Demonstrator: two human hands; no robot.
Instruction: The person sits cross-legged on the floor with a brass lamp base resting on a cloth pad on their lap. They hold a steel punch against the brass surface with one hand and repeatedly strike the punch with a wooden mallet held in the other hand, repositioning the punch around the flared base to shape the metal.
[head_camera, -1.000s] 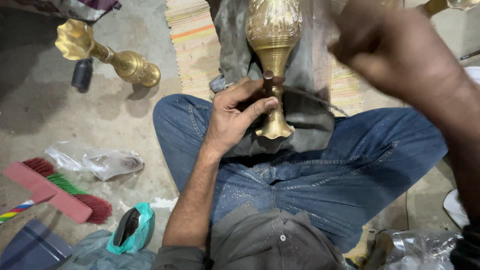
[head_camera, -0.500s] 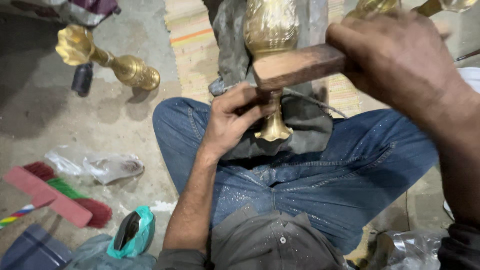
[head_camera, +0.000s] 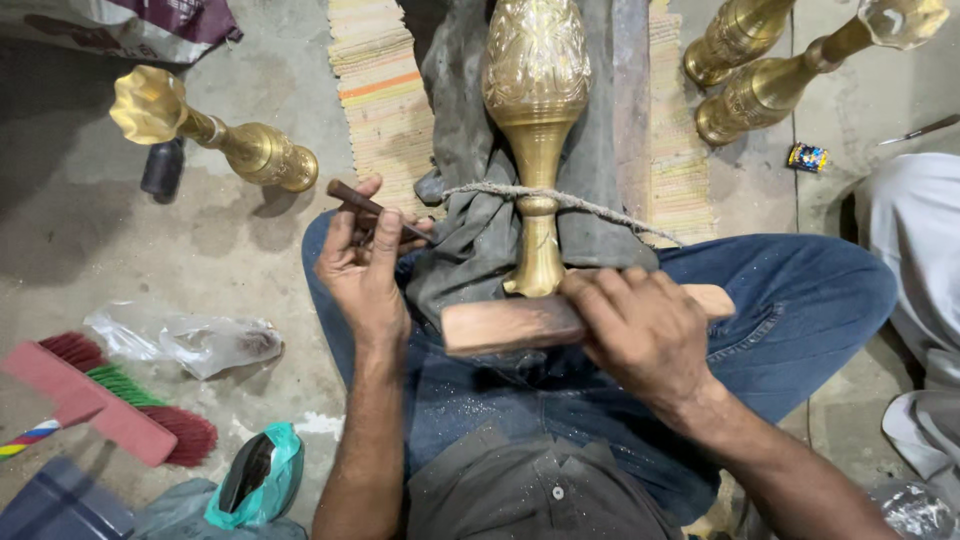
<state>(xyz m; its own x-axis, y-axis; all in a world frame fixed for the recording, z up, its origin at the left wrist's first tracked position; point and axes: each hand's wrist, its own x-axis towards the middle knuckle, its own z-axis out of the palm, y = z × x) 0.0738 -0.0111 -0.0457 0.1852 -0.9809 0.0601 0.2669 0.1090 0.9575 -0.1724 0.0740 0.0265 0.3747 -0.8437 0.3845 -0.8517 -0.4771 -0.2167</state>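
I sit cross-legged on the floor with the brass vase (head_camera: 536, 130) lying along my lap, its foot toward me and its chased body pointing away. It rests on a grey cloth (head_camera: 470, 220) over a plank, and a rope (head_camera: 580, 203) crosses its narrow stem to pin it down.

My left hand (head_camera: 365, 270) is off to the left of the vase, not touching it. The fingers (head_camera: 385, 250) are curled loosely round a thin dark punch (head_camera: 375, 210), which sticks out far and left past my thumb. The grip is light, more a pinch than a fist.

My right hand (head_camera: 645, 330) is clenched over a wooden block (head_camera: 520, 322) that serves as my mallet. It lies flat across my lap just near of the vase's foot, its left end bare and its right end showing past my knuckles.

To do this well, I judge the punch tip should seat squarely on the pattern line before any blow, with the left fingers low on the shaft so it cannot skate over the brass. Strokes from the block should be short and even; a heavy one would likely dent the thin wall. The rope should be taut, or the vase may roll under the tool.

Three more brass vases (head_camera: 215, 130) lie on the floor, one far left and two far right, and a red brush (head_camera: 110, 415) lies near left.
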